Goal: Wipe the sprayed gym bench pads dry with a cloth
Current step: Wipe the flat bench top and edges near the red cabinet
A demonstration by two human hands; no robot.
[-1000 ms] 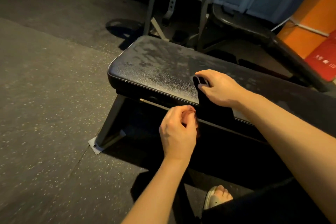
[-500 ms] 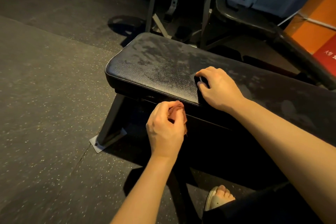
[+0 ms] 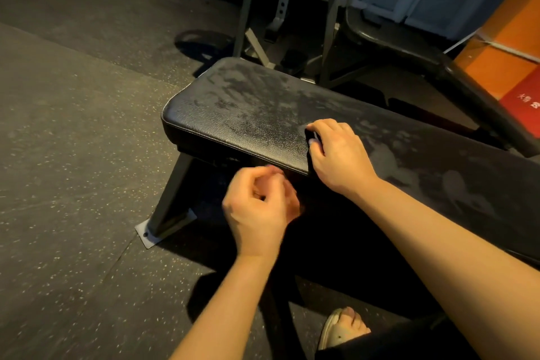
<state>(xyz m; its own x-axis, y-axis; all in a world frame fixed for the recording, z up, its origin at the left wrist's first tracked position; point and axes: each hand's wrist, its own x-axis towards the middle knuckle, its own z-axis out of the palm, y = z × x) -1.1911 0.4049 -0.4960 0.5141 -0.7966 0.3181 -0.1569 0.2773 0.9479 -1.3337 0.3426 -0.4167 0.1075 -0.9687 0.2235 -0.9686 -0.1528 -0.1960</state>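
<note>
Black cloth [image 3: 309,135] gripped in right hand [image 3: 336,158] on bench pad [image 3: 248,114], left hand [image 3: 257,207] curled — grip unclear

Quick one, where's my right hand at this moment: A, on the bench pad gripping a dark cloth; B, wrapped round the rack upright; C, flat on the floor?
A: the right hand sits on the bench pad, its fingers curled round the dark cloth.
</note>
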